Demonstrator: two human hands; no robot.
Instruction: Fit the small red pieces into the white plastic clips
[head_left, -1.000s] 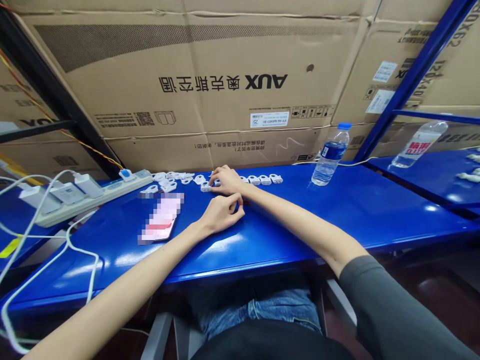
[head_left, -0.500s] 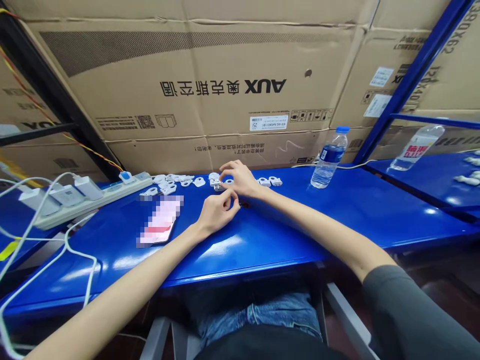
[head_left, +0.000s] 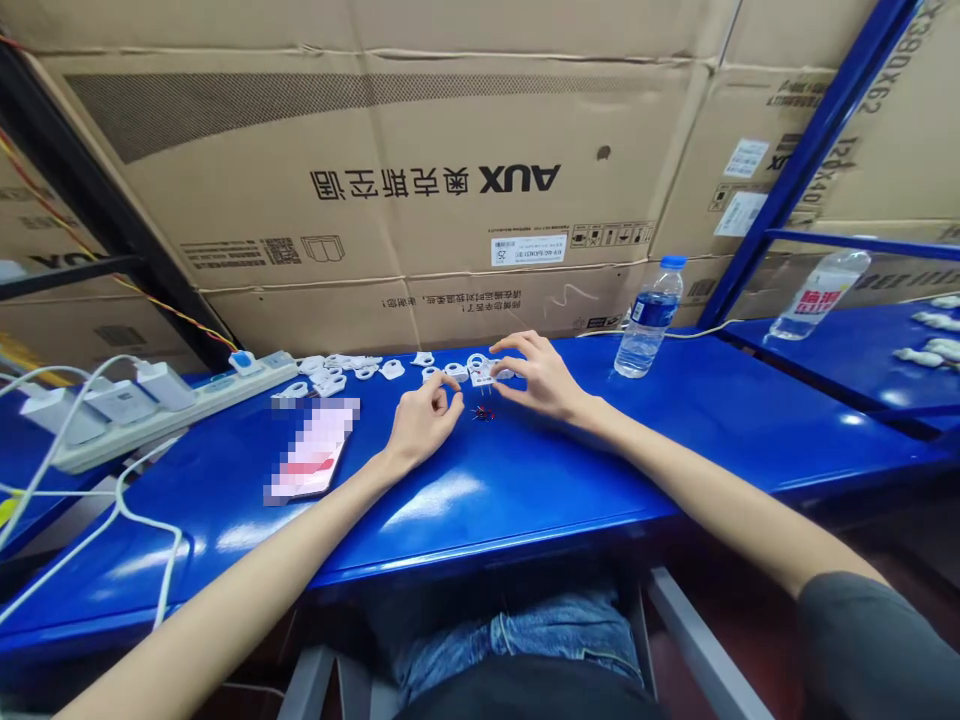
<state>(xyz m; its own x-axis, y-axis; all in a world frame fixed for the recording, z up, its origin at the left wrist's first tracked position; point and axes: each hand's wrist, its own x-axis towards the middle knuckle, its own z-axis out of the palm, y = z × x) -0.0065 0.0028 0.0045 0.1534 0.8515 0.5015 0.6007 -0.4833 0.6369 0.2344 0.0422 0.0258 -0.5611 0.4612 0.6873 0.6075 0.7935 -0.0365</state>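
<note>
My left hand (head_left: 424, 420) is over the blue table, thumb and fingertips pinched together; anything between them is too small to make out. To its right, my right hand (head_left: 540, 380) has its fingertips at a white pronged piece (head_left: 481, 373), which it grips at the right edge. Small red and black bits (head_left: 483, 412) lie on the table between the hands. Several white ring-shaped pieces (head_left: 392, 369) form a loose row behind the left hand, and part of the row is hidden by the right hand.
A phone (head_left: 319, 450), partly pixelated, lies at left beside a power strip (head_left: 187, 405) with chargers and white cables. A water bottle (head_left: 649, 318) stands at right, and another bottle (head_left: 821, 292) is farther right. A large cardboard box (head_left: 435, 120) rises behind the blue table (head_left: 487, 500).
My right hand has moved right, away from my left hand, and the white pronged piece has shifted right with it. The red and black bits between the hands are now uncovered.
</note>
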